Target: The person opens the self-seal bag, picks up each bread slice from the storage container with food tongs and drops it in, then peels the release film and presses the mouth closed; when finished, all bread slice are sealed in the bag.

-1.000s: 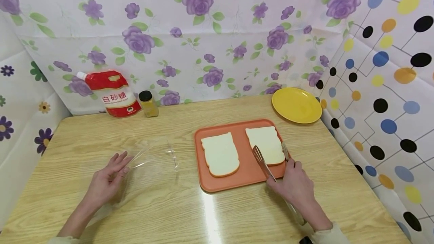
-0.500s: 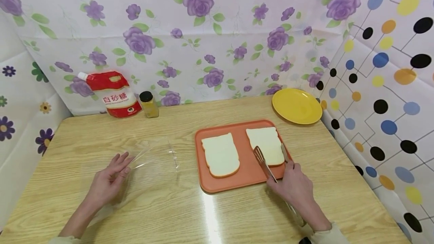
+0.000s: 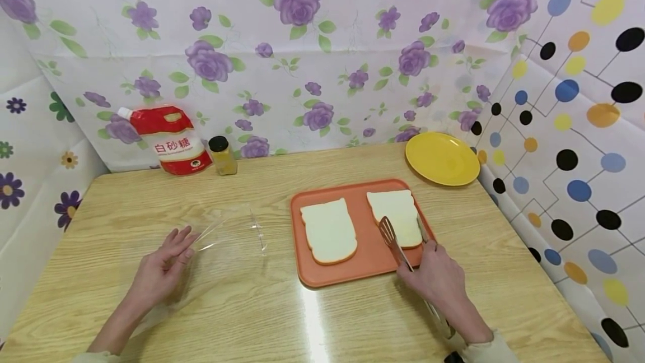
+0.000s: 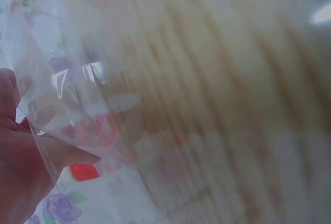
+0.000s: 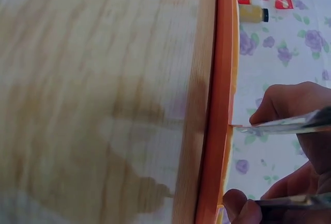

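Observation:
On the left side of the table, my left hand [image 3: 158, 273] pinches the edge of a clear plastic bag [image 3: 234, 240], whose opening faces the tray. The left wrist view shows the thin film [image 4: 62, 100] stretched across the thumb. My right hand [image 3: 439, 280] holds metal tongs [image 3: 391, 237] with spread arms, one tip on each side of the right bread slice [image 3: 395, 212]. That slice lies on an orange tray [image 3: 365, 254], beside the left bread slice [image 3: 330, 233]. In the right wrist view, fingers and thumb lie along the tongs' two arms close to the tray's edge.
A red and white sugar pouch [image 3: 176, 147] and a small black-capped jar [image 3: 223, 157] stand at the back left. A yellow plate [image 3: 442, 158] lies at the back right. Patterned cloth walls [image 3: 322, 77] border the wooden table [image 3: 242, 318] behind and at the sides.
The tongs' tips have drawn slightly closer together around the right bread slice. The left hand and the bag hold their place.

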`<state>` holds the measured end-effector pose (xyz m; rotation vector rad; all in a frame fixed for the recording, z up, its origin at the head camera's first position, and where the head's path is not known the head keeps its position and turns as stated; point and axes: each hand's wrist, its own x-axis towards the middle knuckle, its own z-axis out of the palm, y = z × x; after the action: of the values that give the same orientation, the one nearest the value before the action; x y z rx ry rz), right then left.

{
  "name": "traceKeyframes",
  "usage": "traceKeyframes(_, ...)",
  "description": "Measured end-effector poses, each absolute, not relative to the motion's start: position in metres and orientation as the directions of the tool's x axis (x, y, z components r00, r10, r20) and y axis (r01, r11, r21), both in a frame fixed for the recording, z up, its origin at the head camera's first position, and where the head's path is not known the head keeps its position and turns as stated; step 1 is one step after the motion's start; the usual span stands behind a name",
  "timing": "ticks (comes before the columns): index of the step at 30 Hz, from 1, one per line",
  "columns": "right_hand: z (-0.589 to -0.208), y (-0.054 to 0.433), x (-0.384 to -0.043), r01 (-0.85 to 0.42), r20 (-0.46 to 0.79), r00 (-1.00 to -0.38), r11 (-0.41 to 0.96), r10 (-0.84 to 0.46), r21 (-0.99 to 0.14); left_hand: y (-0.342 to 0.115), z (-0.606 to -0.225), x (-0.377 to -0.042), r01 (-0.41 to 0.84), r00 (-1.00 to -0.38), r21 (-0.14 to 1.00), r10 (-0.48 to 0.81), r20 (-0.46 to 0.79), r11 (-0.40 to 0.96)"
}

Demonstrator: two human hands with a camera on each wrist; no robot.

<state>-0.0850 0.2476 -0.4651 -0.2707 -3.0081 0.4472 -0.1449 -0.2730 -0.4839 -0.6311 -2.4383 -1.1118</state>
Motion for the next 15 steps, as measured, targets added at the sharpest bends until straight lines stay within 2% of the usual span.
traceKeyframes(7,-0.466,0.2491,-0.0832,0.227,-0.033,-0.973,0.934,0.226,-0.274,-0.2726,-0.4841,-0.144,0.528,-0.838,0.62,0.234,0.494,0.58)
traceKeyframes(15,-0.464,0.2472,-0.0764,0.244,-0.064,-0.97,0.933,0.236,-0.266,-0.2719,-0.4849,-0.1456,0.509,-0.85,0.624,0.232,0.473,0.593)
